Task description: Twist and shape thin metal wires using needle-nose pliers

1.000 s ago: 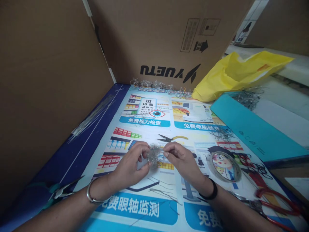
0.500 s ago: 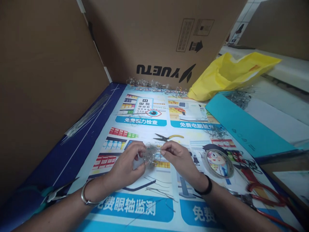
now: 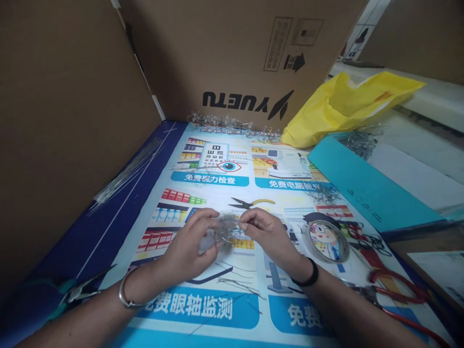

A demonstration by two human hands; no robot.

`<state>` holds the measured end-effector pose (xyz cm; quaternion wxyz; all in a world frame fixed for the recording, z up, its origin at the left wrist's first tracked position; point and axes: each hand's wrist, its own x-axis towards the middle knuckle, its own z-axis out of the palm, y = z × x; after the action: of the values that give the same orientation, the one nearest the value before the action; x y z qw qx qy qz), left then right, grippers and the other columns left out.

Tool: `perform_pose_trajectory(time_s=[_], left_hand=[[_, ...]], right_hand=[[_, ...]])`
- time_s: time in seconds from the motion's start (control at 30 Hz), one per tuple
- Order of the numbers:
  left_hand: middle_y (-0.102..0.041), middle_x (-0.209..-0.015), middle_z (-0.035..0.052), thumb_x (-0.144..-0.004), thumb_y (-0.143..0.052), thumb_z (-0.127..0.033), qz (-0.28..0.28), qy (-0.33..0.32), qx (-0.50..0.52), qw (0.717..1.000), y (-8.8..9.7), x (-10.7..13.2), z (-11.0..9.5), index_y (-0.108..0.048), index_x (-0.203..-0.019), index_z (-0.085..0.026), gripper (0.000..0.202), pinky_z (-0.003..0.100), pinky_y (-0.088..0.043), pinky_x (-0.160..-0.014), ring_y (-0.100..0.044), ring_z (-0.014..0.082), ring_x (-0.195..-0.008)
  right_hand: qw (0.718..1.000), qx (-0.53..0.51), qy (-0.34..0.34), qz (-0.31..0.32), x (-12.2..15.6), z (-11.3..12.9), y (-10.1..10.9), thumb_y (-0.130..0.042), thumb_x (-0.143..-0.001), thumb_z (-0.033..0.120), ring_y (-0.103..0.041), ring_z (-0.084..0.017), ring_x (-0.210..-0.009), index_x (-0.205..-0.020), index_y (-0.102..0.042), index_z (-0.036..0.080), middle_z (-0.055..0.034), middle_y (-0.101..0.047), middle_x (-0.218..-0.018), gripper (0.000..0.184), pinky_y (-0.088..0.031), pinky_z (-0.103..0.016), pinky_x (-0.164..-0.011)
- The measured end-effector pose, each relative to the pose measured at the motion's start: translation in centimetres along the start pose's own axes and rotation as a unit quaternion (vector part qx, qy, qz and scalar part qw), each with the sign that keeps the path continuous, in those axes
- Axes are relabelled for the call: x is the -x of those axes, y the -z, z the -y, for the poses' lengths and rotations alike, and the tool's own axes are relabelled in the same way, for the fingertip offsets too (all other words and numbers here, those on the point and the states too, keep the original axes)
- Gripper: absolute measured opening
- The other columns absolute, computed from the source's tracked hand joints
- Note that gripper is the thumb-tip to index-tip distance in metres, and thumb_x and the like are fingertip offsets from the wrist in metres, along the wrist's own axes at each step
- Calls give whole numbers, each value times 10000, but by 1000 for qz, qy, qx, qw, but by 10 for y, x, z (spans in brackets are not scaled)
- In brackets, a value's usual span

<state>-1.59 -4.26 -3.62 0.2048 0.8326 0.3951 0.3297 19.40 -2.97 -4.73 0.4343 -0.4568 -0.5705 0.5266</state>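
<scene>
Between my two hands sits a small tangle of thin silvery wire [image 3: 226, 229], bent into loops, above the printed sheet. My left hand [image 3: 197, 237] curves around its left side, thumb and fingers closed on its edge. On the right side, my right hand [image 3: 263, 231] pinches the wire between thumb and forefinger. Just beyond the tangle lie pliers [image 3: 248, 203] with yellow handles and dark jaws. Loose cut wires [image 3: 241, 285] are scattered on the sheet below my hands.
A roll of clear tape [image 3: 326, 241] and red-handled cutters [image 3: 395, 287] lie at right, green-handled pliers [image 3: 72, 292] at left. Wire lengths [image 3: 126, 176] lie along the left edge. Cardboard walls [image 3: 232, 53] stand behind, with wire pieces [image 3: 221, 121] along their foot. A yellow bag [image 3: 337, 111] is back right.
My left fingers have spread slightly and shifted around the wire tangle, which has turned a little. My right hand keeps its pinch. The whole view has shifted slightly.
</scene>
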Motion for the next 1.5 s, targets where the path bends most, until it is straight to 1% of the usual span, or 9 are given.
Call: perform_pose_trajectory(time_s=[0.1,0.27,0.53,0.77,0.9,1.0,1.17,1.33,1.5], left_hand=[[-476,-1138,86,-735,-558,-86,1,-4,9,1000,0,1,0,-462,-1038,-220,345,293,-511,-693,-488,220,-1045],[-492,-1112,81,-742,-559,-98,8,-6,-4,1000,1,0,0,-463,-1032,-215,326,337,-501,-767,-483,225,-1058],[-493,-1102,77,-755,-557,-110,7,5,-17,1000,1,0,-2,-464,-1023,-210,301,332,-494,-793,-485,213,-1048],[-496,-1099,80,-750,-558,-109,5,10,-23,1000,1,2,0,-466,-1004,-214,290,299,-508,-717,-488,222,-1050],[-485,-1100,77,-744,-558,-100,10,18,-12,1000,2,5,0,-466,-982,-210,278,253,-506,-650,-509,195,-993],[-486,-1078,71,-748,-565,-104,13,19,-16,1000,2,9,-1,-469,-965,-208,259,265,-503,-686,-500,194,-993],[-503,-999,53,-752,-576,-107,19,12,-26,999,2,13,-6,-460,-948,-202,247,319,-471,-799,-495,192,-977],[-508,-971,54,-764,-573,-127,31,3,-34,999,3,15,-10,-465,-942,-196,219,316,-468,-773,-501,192,-953],[-513,-946,60,-770,-579,-141,42,2,-42,998,0,21,-10,-476,-944,-186,207,316,-468,-738,-507,193,-913]], right_hand=[[1000,25,7,-1,1,1,0,-593,-779,290,-490,-100,-600,-784,-559,195,23,-535,-669,101,-406,-223,-551],[995,96,32,-18,1,-2,2,-559,-801,266,-517,-115,-638,-830,-568,204,2,-567,-733,70,-416,-227,-563],[993,113,14,-41,3,8,5,-505,-836,267,-500,-110,-608,-862,-583,205,6,-557,-712,103,-411,-233,-562],[994,104,22,-36,7,3,-2,-528,-797,245,-502,-111,-602,-897,-566,206,16,-546,-684,114,-414,-225,-536],[992,114,27,-37,6,-2,-4,-518,-793,223,-507,-111,-603,-884,-572,212,14,-551,-684,107,-412,-221,-527],[991,122,34,-36,5,-2,-4,-514,-792,207,-524,-113,-625,-870,-574,213,10,-570,-706,99,-416,-221,-542],[986,151,57,-29,4,-1,-4,-511,-796,177,-539,-111,-638,-851,-573,212,6,-591,-735,90,-424,-230,-572],[977,183,113,-14,5,1,-4,-510,-802,156,-558,-119,-672,-831,-590,216,0,-600,-761,104,-440,-248,-619],[969,201,143,6,6,2,-4,-506,-800,116,-568,-132,-727,-818,-589,215,-11,-606,-780,130,-450,-262,-656]])
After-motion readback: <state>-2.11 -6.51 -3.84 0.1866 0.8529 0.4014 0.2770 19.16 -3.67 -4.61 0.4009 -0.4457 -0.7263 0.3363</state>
